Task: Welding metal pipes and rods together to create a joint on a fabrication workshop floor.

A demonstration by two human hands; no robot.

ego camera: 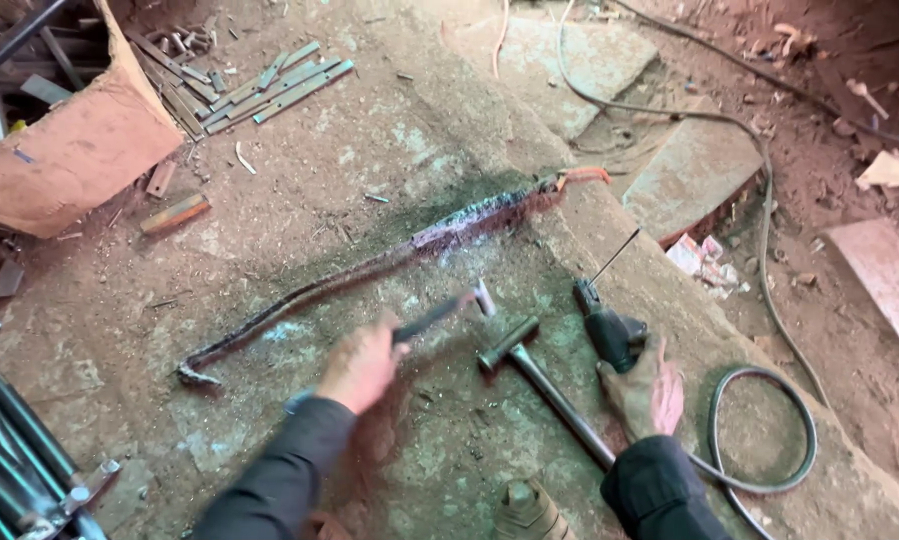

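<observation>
Fingers of the left hand [360, 365] close round the handle of a small chipping hammer [440, 315], whose blurred head points up and right, just above a long curved metal bar [370, 270] that lies on the dusty stone slab [270, 200]. Left forearm, in a dark sleeve, reaches in from the lower edge. Right hand [650, 390] rests near the slab's edge, fingers spread open, palm against the dark grip of a welding electrode holder [605, 325]; a thin rod [615, 255] projects up and right from it. Between the two hands lies a heavier hammer [540, 385], untouched. A grey cable [760, 440] loops beside the right wrist. Flat metal strips [270, 85] lie scattered at upper left.
</observation>
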